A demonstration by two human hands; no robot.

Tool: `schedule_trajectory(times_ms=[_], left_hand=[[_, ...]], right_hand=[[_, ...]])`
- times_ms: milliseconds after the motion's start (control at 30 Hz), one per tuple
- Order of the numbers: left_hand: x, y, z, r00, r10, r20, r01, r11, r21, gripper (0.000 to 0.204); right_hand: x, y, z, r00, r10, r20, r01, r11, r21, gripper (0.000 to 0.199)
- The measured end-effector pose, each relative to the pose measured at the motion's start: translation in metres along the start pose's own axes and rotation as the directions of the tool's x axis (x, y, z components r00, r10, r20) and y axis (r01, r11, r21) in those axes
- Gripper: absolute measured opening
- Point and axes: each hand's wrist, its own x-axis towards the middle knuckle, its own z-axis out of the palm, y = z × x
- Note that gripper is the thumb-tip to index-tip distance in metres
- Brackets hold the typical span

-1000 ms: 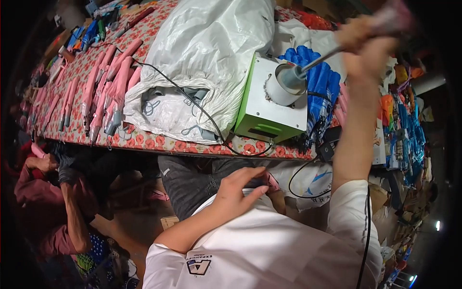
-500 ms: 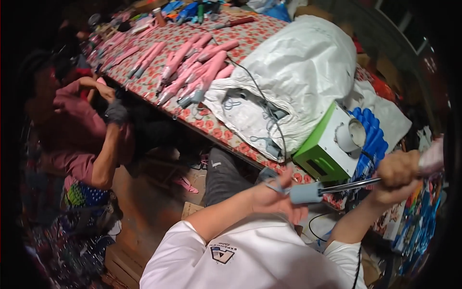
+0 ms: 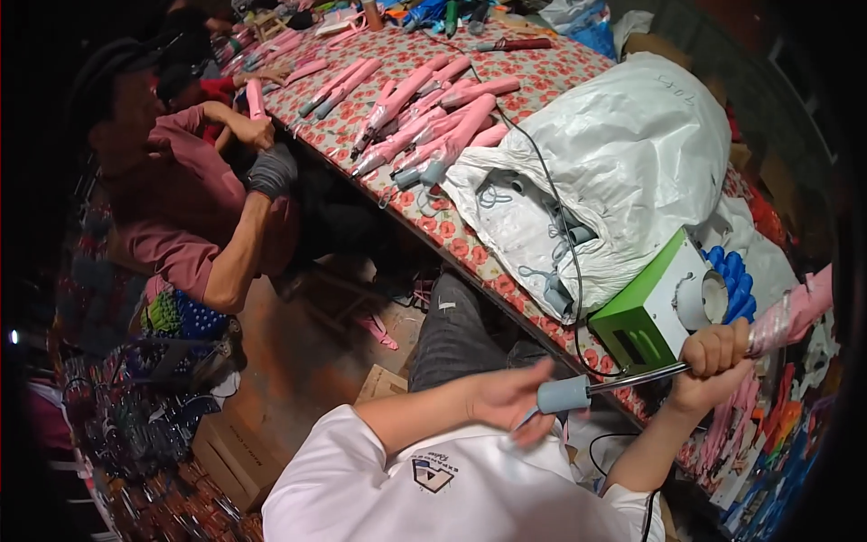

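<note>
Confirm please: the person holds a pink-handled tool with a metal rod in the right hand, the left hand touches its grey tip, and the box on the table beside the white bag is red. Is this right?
One detail is wrong: the box is green, not red, as the head view shows. The rest holds: the right hand grips the pink-handled tool, the left hand touches its grey tip, and the box sits beside the white bag.

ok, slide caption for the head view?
Right hand holds pink-handled tool; left hand at its grey tip.

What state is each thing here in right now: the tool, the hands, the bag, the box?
Pink-handled rod tool: held level, off the table.
Right hand: grip closed on the tool's pink handle.
Left hand: fingers touching the grey tip.
White bag: lying open, cables inside.
Green box: standing on table edge.
</note>
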Motion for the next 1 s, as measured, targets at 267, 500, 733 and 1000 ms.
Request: schedule_trajectory(times_ms=[267,500,733,1000], left_hand=[[0.021,0.01,0.001,0.668,0.698,0.257,-0.011,-0.337,0.942,0.031],[0.008,0.023,0.013,0.983,-0.181,0.04,0.17,0.967,0.19,0.029],[0.026,0.006,0.02,0.796,0.578,-0.181,0.232,-0.013,0.973,0.027],[0.018,0.014,0.028,0.805,0.5,-0.318,0.254,0.194,0.948,0.02]], right_hand=[[0.012,0.03,-0.031,0.788,-0.353,-0.505,0.243,0.931,-0.272,0.044],[0.003,0.008,-0.019,0.943,-0.177,-0.28,0.138,0.978,-0.153,0.044],[0.008,0.03,-0.02,0.983,-0.068,-0.168,0.026,0.97,-0.241,0.044],[0.077,0.038,0.024,0.917,-0.272,-0.293,-0.026,0.69,-0.723,0.034]])
